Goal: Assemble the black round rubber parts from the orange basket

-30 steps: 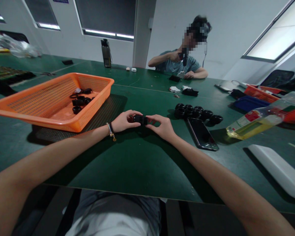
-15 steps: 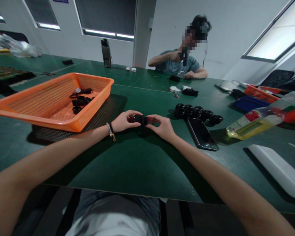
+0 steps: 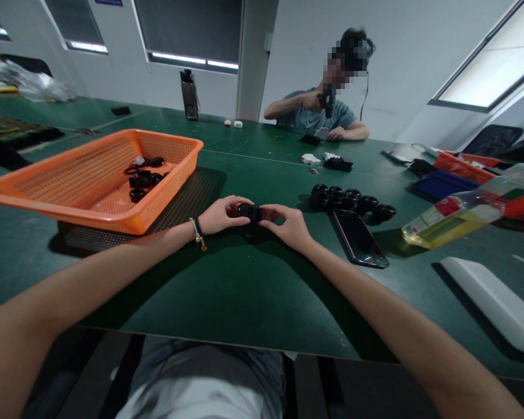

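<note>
Between my two hands is a small black cylindrical part (image 3: 250,213), held just above the green table (image 3: 227,291). My left hand (image 3: 224,213) pinches its left end between thumb and fingers. The right end is gripped by the fingertips of my right hand (image 3: 288,224). Whether it is one piece or two joined pieces I cannot tell. An orange perforated basket (image 3: 157,216) stands to the left, with several black ring-like and cylindrical parts (image 3: 137,194) in it. Right of my hands, several similar black round parts (image 3: 351,199) sit grouped together.
A phone (image 3: 360,238), a tilted bottle of yellow liquid (image 3: 452,218) and a white box-like object (image 3: 493,302) lie to the right. A dark water bottle (image 3: 189,95) stands at the back. Across the table a person (image 3: 318,110) holds a dark handheld tool (image 3: 328,100).
</note>
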`<state>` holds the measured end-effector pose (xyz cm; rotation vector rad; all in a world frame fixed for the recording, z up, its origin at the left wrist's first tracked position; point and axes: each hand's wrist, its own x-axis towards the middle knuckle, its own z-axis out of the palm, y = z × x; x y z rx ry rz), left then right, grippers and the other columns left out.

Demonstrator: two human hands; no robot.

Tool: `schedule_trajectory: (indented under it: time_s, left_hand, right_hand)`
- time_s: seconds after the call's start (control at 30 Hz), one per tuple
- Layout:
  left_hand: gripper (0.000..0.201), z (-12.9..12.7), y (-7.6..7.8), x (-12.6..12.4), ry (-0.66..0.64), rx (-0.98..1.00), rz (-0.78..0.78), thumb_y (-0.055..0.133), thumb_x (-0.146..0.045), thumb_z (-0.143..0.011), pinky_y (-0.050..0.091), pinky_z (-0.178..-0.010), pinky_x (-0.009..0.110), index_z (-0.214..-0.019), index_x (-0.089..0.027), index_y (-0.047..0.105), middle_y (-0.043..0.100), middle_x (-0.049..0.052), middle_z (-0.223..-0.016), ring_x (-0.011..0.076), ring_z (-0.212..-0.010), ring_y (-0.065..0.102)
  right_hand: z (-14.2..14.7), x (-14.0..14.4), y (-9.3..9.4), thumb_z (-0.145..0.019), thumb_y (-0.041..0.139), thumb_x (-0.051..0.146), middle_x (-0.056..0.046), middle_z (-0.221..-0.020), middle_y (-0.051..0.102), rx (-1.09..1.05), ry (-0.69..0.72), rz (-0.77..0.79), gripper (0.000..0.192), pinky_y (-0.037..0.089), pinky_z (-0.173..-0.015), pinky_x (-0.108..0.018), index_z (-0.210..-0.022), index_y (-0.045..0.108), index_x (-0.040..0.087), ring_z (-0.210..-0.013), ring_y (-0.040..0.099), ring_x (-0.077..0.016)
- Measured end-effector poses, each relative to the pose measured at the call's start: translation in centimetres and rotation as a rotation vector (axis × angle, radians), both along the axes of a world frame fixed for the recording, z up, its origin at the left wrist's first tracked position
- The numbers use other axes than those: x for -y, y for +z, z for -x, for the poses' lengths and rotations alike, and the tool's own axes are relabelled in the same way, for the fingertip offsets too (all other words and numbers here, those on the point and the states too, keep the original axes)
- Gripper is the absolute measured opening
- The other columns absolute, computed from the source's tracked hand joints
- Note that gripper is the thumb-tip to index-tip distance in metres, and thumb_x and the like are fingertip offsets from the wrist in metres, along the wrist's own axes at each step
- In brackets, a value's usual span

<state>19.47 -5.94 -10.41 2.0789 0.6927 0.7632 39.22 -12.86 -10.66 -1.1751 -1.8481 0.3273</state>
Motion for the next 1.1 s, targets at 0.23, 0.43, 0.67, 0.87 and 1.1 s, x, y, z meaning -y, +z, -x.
schedule_trajectory:
  time_s: [0.23,0.43,0.67,0.87,1.1]
  left_hand:
    - [0.045,-0.01,-0.11,-0.06,-0.007,0.001,0.002,0.066,-0.036,-0.068,0.048,-0.074,0.031,-0.106,-0.015,0.058,0.060,0.007,-0.100,0.0146,-0.078,0.058]
    - [0.044,-0.03,-0.16,-0.08,-0.013,0.004,0.004,0.066,-0.035,-0.068,0.048,-0.073,0.030,-0.106,-0.015,0.058,0.060,0.007,-0.100,0.0140,-0.077,0.058]
    - [0.044,0.01,-0.04,-0.04,-0.010,0.004,-0.003,0.066,-0.036,-0.068,0.048,-0.074,0.031,-0.106,-0.015,0.058,0.060,0.007,-0.100,0.0152,-0.080,0.058]
    - [0.044,-0.02,-0.03,0.00,0.000,-0.014,-0.022,0.065,-0.037,-0.069,0.048,-0.076,0.032,-0.107,-0.016,0.058,0.060,0.007,-0.102,0.0154,-0.081,0.059]
    - [0.044,0.03,0.08,0.07,0.003,-0.010,-0.005,0.066,-0.036,-0.068,0.048,-0.076,0.032,-0.107,-0.016,0.059,0.060,0.007,-0.101,0.0151,-0.080,0.058]
  right_hand:
    - [-0.13,-0.08,-0.08,-0.069,0.067,0.022,-0.002,-0.080,0.069,0.044,0.008,-0.053,0.027,0.051,-0.069,-0.032,-0.096,0.067,0.021,-0.071,0.062,-0.0159]
    - [-0.18,-0.26,-0.28,-0.069,0.067,0.022,-0.002,-0.080,0.068,0.041,0.011,-0.085,0.026,0.050,-0.070,-0.032,-0.095,0.068,0.021,-0.072,0.062,-0.0158]
    - [-0.08,-0.08,-0.12,-0.068,0.066,0.021,-0.002,-0.082,0.069,0.019,-0.001,-0.028,0.030,0.051,-0.070,-0.031,-0.097,0.066,0.020,-0.071,0.062,-0.0154]
    - [-0.09,-0.11,-0.19,-0.068,0.066,0.023,-0.001,-0.082,0.069,0.000,0.008,-0.010,0.026,0.051,-0.070,-0.031,-0.094,0.065,0.020,-0.072,0.062,-0.0153]
    - [-0.03,-0.02,-0.05,-0.069,0.066,0.023,-0.002,-0.081,0.069,0.002,-0.007,0.008,0.026,0.052,-0.070,-0.032,-0.094,0.066,0.021,-0.071,0.063,-0.0159]
